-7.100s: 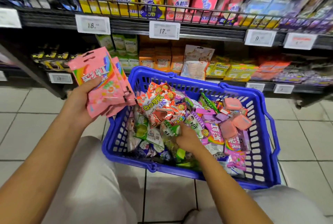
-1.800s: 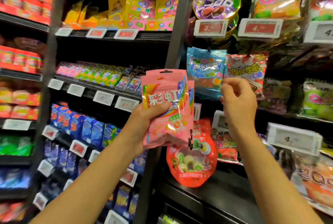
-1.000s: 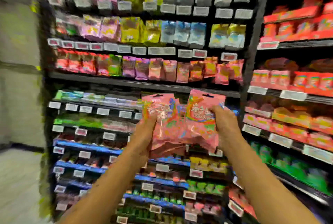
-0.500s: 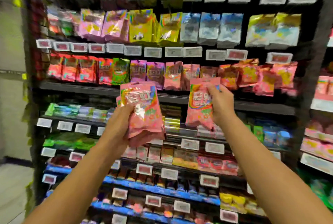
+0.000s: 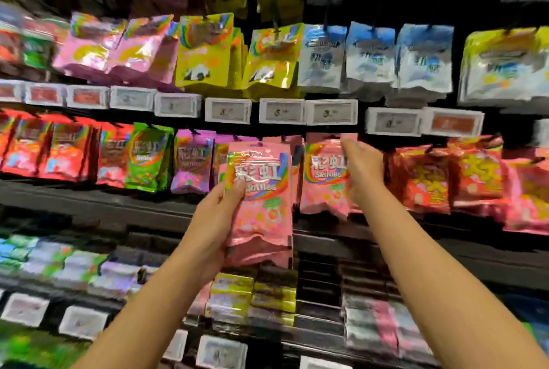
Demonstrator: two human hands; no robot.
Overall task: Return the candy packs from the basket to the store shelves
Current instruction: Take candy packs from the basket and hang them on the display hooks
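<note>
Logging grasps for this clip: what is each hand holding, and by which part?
The left hand grips a stack of pink candy packs by its lower left side. The right hand holds one pink pack at its upper right edge.

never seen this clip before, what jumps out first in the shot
Two bare arms reach up at a wall of hanging candy packs. The left hand grips a stack of pink packs at centre, while the right hand holds another pink pack against the peg row, beside red packs and under white price tags.

dark shelving (image 5: 98,199) with white price tags (image 5: 228,110), dimly lit.
</note>
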